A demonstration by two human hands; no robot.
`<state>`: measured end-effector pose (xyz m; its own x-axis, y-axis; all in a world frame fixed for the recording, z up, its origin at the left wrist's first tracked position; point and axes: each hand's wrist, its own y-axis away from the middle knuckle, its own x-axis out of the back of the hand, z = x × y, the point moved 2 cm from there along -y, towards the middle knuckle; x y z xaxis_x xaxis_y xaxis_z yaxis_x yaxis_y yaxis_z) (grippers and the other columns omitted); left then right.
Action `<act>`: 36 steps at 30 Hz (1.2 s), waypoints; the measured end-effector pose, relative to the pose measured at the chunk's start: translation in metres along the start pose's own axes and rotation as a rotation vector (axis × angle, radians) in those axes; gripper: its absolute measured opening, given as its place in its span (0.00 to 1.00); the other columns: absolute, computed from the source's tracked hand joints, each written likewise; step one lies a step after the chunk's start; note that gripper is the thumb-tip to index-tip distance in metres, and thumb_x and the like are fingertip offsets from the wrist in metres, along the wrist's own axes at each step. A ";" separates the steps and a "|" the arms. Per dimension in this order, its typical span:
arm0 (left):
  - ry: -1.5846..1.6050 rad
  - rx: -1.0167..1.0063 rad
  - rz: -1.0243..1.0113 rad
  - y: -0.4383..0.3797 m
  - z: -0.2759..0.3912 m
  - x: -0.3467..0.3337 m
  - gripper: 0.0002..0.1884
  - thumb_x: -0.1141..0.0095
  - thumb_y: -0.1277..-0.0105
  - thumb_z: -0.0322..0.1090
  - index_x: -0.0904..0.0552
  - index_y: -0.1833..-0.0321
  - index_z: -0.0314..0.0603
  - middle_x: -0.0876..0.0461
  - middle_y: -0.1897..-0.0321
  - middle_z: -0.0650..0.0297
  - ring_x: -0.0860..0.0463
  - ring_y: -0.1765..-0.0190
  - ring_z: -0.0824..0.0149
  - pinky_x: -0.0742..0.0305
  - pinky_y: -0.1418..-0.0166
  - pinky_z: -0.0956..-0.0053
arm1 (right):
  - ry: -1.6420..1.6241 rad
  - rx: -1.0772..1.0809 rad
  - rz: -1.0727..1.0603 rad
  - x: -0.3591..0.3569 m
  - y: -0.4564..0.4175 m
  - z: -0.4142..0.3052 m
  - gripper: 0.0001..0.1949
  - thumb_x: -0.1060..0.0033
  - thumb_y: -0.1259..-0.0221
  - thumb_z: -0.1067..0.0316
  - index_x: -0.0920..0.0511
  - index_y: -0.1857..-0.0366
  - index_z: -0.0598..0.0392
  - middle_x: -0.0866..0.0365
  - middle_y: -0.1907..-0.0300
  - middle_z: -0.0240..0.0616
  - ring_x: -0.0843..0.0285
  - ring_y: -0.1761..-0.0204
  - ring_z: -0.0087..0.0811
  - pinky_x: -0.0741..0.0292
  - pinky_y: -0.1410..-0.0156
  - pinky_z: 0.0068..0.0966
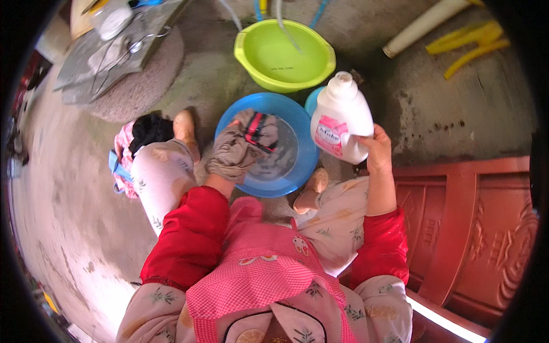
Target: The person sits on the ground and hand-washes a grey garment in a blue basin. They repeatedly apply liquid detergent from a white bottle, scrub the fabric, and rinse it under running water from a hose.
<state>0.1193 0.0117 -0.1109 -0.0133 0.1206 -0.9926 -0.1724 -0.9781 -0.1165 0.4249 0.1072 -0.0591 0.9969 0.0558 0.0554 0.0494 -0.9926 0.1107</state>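
My left hand (220,183) is mostly wrapped in a wet grey-brown garment (233,152) with a red and black stripe, which it holds over the blue plastic basin (274,188). Cloudy water (285,160) shows in the basin beside the cloth. Most of the fingers are hidden in the folds. On the other side, my right hand (378,145) grips a white detergent bottle (347,107) by its handle. The bottle has a pink label and an uncapped neck, and it leans slightly left, raised near the basin's right rim.
A lime-green basin (285,77) with a clear hose hanging into it stands beyond the blue one. Pink and black clothes (150,130) lie by my left leg. A stone slab (111,64) is at upper left, carved red wooden panels (463,223) at right.
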 end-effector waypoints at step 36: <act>-0.433 0.286 0.244 -0.035 -0.067 0.013 0.16 0.62 0.29 0.44 0.29 0.57 0.37 0.28 0.53 0.54 0.28 0.47 0.50 0.31 0.40 0.55 | 0.597 -0.084 1.188 0.192 0.158 0.275 0.17 0.39 0.49 0.64 0.25 0.53 0.55 0.26 0.51 0.46 0.32 0.44 0.47 0.31 0.46 0.47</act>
<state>0.1912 0.0363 -0.1221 -0.4781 0.0145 -0.8782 -0.3728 -0.9087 0.1879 0.6412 -0.0686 -0.3034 0.2506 -0.7738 0.5818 -0.8512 -0.4624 -0.2483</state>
